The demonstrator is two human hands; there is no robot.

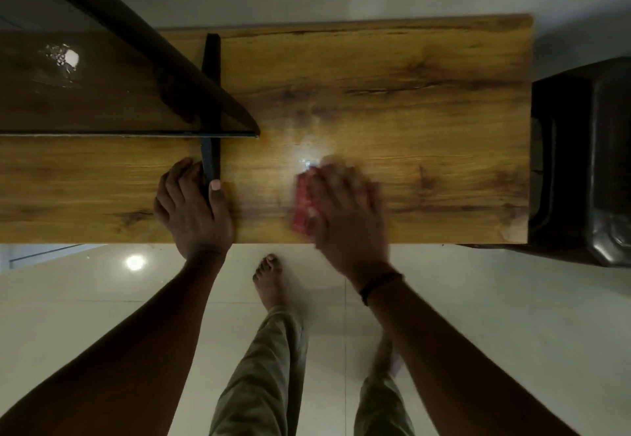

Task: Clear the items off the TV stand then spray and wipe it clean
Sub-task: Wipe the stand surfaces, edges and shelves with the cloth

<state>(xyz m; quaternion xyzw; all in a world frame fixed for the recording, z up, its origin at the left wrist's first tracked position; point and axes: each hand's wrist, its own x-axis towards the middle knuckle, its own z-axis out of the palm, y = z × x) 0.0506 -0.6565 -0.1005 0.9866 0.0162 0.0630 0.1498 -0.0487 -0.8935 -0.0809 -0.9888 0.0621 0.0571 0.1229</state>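
Red cloth (302, 205) under right grip (345, 210)

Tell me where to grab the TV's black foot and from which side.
Grip the TV foot at its near end, coming from the front edge of the TV stand, as the left hand does: thumb one side, fingers the other. The bar is narrow, and the screen overhangs its middle.

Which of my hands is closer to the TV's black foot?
Left. The left hand grips the black foot at its near end; the right hand is apart to its right, pressing on a red cloth.
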